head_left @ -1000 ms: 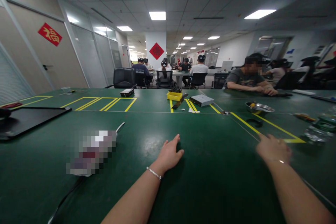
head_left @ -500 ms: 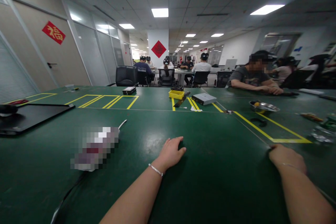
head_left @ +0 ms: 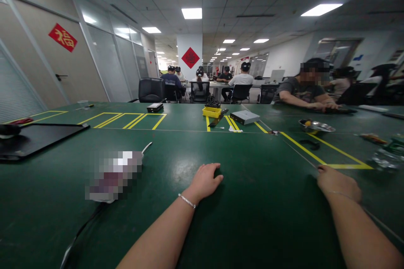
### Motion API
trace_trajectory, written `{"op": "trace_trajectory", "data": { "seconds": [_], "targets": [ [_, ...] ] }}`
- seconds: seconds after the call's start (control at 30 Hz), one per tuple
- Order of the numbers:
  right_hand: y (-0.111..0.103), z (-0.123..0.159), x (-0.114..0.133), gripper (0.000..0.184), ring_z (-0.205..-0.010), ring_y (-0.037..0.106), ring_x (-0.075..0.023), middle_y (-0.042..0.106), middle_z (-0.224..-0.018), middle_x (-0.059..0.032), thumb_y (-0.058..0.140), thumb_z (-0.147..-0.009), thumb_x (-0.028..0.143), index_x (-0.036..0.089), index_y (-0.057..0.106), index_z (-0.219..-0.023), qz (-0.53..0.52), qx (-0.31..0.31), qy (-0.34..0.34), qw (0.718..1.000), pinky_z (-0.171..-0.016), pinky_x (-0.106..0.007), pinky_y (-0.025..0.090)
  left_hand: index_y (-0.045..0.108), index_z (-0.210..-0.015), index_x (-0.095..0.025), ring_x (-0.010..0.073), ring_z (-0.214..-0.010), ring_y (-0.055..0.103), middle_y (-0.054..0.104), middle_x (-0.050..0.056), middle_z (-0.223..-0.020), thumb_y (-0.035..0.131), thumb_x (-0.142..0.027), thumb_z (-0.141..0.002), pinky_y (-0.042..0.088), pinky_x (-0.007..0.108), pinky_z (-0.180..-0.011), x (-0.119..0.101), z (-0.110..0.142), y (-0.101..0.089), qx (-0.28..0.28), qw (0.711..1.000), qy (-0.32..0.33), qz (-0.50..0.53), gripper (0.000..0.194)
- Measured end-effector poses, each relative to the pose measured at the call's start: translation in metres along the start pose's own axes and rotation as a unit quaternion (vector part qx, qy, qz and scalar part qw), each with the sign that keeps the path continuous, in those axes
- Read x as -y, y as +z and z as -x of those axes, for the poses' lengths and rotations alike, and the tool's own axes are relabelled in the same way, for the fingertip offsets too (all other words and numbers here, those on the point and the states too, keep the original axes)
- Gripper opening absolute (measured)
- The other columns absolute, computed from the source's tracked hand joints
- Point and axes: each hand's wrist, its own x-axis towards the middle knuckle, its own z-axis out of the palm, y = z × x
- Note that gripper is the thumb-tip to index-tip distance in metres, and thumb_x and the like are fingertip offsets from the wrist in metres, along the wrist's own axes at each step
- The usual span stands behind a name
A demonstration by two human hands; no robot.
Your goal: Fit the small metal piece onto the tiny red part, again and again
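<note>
My left hand (head_left: pixel 206 180), with a silver bracelet (head_left: pixel 187 201) at its wrist, rests palm down on the green table (head_left: pixel 246 222). Its thumb and forefinger are apart, and nothing shows between them. Farther right, my right hand (head_left: pixel 338 183) is closed, its knuckles bent beside a thin line across the tabletop. Whatever it may hold is hidden under the fingers. Left of my left hand lies a pixelated oblong object (head_left: pixel 115 176) with a dark strap (head_left: pixel 83 228) trailing from it.
A black tray (head_left: pixel 44 136) lies at the left. Toward the back are a yellow bin (head_left: pixel 211 112), a grey box (head_left: pixel 245 117) and a metal bowl (head_left: pixel 320 126). A clear plastic container (head_left: pixel 387 156) stands far right. Another person (head_left: pixel 304 88) sits across the table.
My right hand has moved slightly left and away from me across the table. My left hand stays nearly where it was.
</note>
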Motion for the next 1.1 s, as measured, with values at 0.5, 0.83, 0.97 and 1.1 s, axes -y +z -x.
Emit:
{"op": "trace_trajectory", "data": {
  "seconds": [0.5, 0.83, 0.97, 1.1],
  "targets": [
    [0.033, 0.169, 0.158, 0.022, -0.079, 0.051, -0.0149, 0.058, -0.085, -0.0045, 0.037, -0.079, 0.02, 0.019, 0.054, -0.094, -0.059, -0.037, -0.622, 0.78, -0.072, -0.028, 0.04, 0.052, -0.101, -0.021, 0.0157, -0.081, 0.054, 0.062, 0.003, -0.088, 0.031, -0.044, -0.08, 0.039, 0.026, -0.071, -0.01, 0.001, 0.004, 0.013, 0.996, -0.012, 0.086, 0.038],
    [0.016, 0.128, 0.139, 0.043, -0.101, 0.044, -0.0213, 0.051, -0.109, -0.0083, 0.043, -0.075, 0.034, 0.021, 0.043, -0.116, -0.065, -0.033, -0.543, 0.837, -0.087, -0.037, 0.033, 0.054, -0.077, -0.017, 0.0106, -0.063, 0.053, 0.063, 0.0, -0.07, 0.033, -0.042, -0.079, 0.037, 0.021, -0.059, -0.007, -0.003, 0.004, -0.014, 0.974, -0.063, 0.219, 0.033],
    [0.008, 0.053, 0.077, 0.047, -0.115, 0.022, -0.0397, 0.036, -0.123, -0.0176, 0.04, -0.074, 0.039, 0.016, 0.047, -0.115, 0.027, -0.162, -0.283, 0.945, -0.084, -0.056, 0.023, 0.054, -0.075, -0.016, 0.0099, -0.059, 0.051, 0.062, 0.001, -0.066, 0.035, -0.043, -0.078, 0.038, 0.02, -0.057, -0.004, -0.006, 0.005, -0.04, 0.957, -0.088, 0.275, 0.033],
    [0.014, -0.001, 0.008, 0.053, -0.114, 0.019, -0.0474, 0.031, -0.126, -0.0221, 0.039, -0.071, 0.047, 0.021, 0.044, -0.117, 0.009, -0.094, -0.087, 0.992, -0.069, -0.059, 0.028, 0.054, -0.074, -0.016, 0.0098, -0.056, 0.05, 0.06, 0.0, -0.061, 0.035, -0.043, -0.077, 0.038, 0.021, -0.057, -0.001, -0.008, 0.008, -0.05, 0.949, -0.083, 0.298, 0.034]
  ]
}}
